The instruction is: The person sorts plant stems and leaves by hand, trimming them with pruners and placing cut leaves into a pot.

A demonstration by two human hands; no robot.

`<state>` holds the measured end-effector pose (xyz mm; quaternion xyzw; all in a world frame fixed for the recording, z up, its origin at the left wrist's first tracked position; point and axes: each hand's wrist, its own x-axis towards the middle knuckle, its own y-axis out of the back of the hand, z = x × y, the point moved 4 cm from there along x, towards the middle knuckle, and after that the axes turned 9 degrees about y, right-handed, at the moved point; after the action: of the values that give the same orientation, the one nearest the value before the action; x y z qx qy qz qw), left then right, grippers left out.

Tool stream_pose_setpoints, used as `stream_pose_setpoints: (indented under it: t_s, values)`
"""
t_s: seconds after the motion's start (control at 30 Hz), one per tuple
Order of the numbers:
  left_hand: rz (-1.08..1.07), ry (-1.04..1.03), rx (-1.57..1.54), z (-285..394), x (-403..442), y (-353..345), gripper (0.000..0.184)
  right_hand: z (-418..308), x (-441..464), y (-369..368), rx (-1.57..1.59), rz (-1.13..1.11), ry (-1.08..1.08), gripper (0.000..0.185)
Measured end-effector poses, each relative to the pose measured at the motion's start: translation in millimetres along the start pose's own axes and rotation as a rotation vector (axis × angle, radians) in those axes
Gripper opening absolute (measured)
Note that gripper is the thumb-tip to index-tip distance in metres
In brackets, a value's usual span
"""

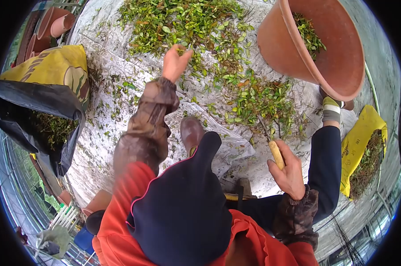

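My left hand is over the edge of a large heap of green leaf cuttings. Its fingers are curled together, and what lies between them is too small to make out. In my right hand is a hand tool with a pale wooden handle and a narrow dark metal blade. The blade points at a smaller pile of leaves and twigs, its tip close to the pile's lower edge. Both lots of cuttings are spread on a dirty white ground sheet.
A big terracotta-coloured pot leans at the upper right with leaves inside. A yellow-and-black bag stands open at left, a yellow bag of twigs at right. My boot is on the sheet. Smaller pots are at upper left.
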<state>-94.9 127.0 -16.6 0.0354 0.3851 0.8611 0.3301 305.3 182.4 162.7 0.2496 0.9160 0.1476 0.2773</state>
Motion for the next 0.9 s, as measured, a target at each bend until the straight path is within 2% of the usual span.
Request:
stream_pose_setpoints:
  t_s: [0.1,0.2,0.23,0.33,0.37,0.47,0.57,0.67,0.7,0.73,0.8,0.83,0.9]
  values:
    - [-0.043,-0.035,0.21,7.0,15.9,-9.6,0.035,1.7,0.0,0.2,0.008,0.007,-0.013,0.05]
    - [-0.181,0.124,-0.044,2.4,18.4,-6.0,0.03,2.2,1.5,1.6,0.021,0.017,-0.033,0.05]
    - [-0.301,0.274,-0.265,14.2,7.2,2.8,0.024,1.8,1.5,2.2,0.015,0.017,-0.031,0.05]
    - [-0.368,0.425,-0.543,26.3,-19.8,23.6,0.022,-1.7,1.5,3.4,0.01,0.006,-0.022,0.05]
    - [-0.338,0.413,-0.545,25.5,-22.9,25.9,0.023,-2.5,1.4,3.3,0.008,0.002,-0.018,0.05]
    - [-0.31,0.346,-0.318,2.5,-14.9,18.7,0.03,-0.2,-0.7,0.0,0.008,0.011,0.02,0.05]
    - [-0.03,-0.084,0.114,-0.2,-0.8,-0.3,0.038,1.1,0.3,-2.5,0.007,0.008,0.015,0.05]
    - [-0.177,0.088,0.135,-7.3,11.1,-12.6,0.045,-0.3,2.6,-1.5,0.001,-0.011,-0.049,0.049]
    - [-0.151,0.093,0.05,-3.0,9.2,-9.7,0.029,-0.6,3.2,-0.2,-0.007,-0.005,-0.045,0.049]
    - [-0.206,0.144,-0.132,-1.5,6.6,-6.2,0.024,-0.5,3.6,0.5,-0.012,0.001,-0.042,0.049]
    - [-0.313,0.25,-0.489,4.9,-4.5,8.9,0.016,0.6,3.2,0.3,-0.009,0.003,-0.046,0.049]
    - [-0.343,0.366,-0.641,21.4,-17.9,22.5,0.012,0.9,3.0,0.7,-0.003,0.002,-0.052,0.049]
    - [-0.421,0.383,-0.79,18.0,-23.3,35.6,0.012,1.3,2.8,-0.6,0.003,-0.004,-0.048,0.049]
